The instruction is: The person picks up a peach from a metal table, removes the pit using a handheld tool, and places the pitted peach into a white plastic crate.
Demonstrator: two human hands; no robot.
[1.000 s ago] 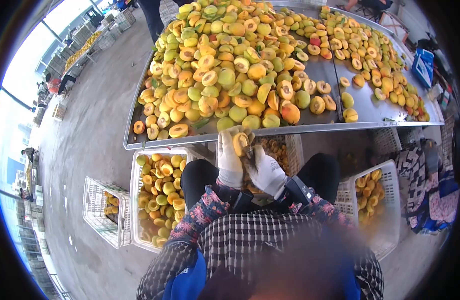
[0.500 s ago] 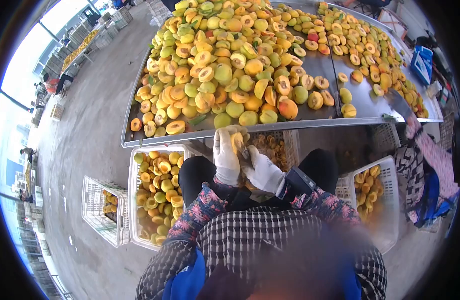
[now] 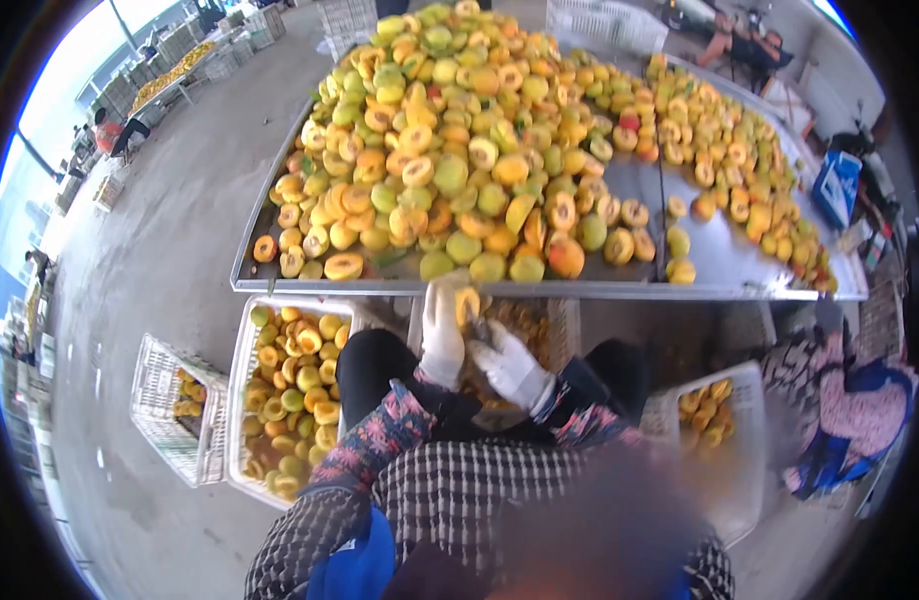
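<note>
My left hand (image 3: 442, 335), in a white glove, is closed round a yellow-orange fruit half (image 3: 466, 306) just below the table's front edge. Beside it, my right hand (image 3: 511, 368), also gloved, grips a small dark tool (image 3: 481, 330) whose tip is at the fruit; its exact shape is hard to make out. A large heap of cut and whole fruit (image 3: 449, 170) lies on the metal table (image 3: 619, 272) beyond both hands. Beneath the hands, between my knees, a crate (image 3: 569, 335) holds fruit pieces.
On the left stands a white crate of fruit halves (image 3: 237, 400), with another crate (image 3: 164, 425) farther out. To the right is a third crate (image 3: 744, 440). A co-worker in a pink sleeve (image 3: 864, 415) sits at the table's right end.
The whole view has shifted, showing more beyond the table. My hands are still together at the fruit, with more of the fruit's face visible. The co-worker's arm has drawn back from the table.
</note>
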